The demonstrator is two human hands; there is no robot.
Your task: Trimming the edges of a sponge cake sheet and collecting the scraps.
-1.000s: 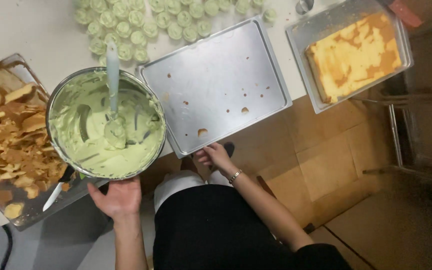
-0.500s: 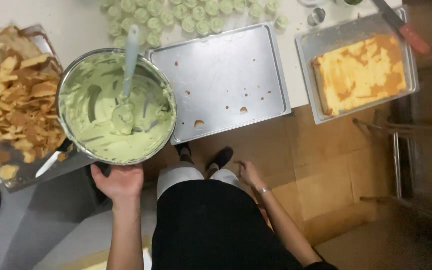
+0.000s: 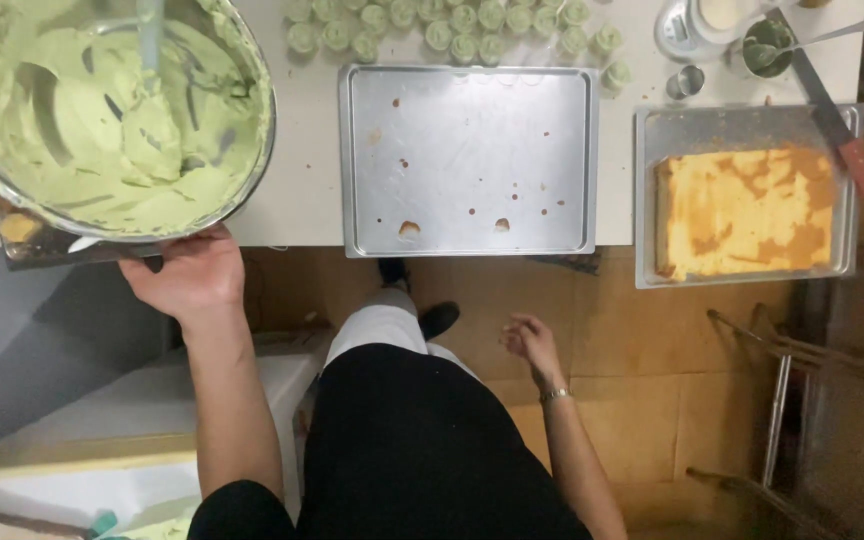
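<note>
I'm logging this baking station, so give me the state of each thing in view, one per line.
Left hand: gripping the bowl's rim.
Right hand: empty, hanging loose.
Metal bowl: full of green cream.
Middle tray: bare except crumbs.
Right tray: holds a yellow cake slab.

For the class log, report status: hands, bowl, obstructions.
Left hand grips metal bowl of green cream. Right hand empty, open, below counter. Empty baking tray beside bowl.
</note>
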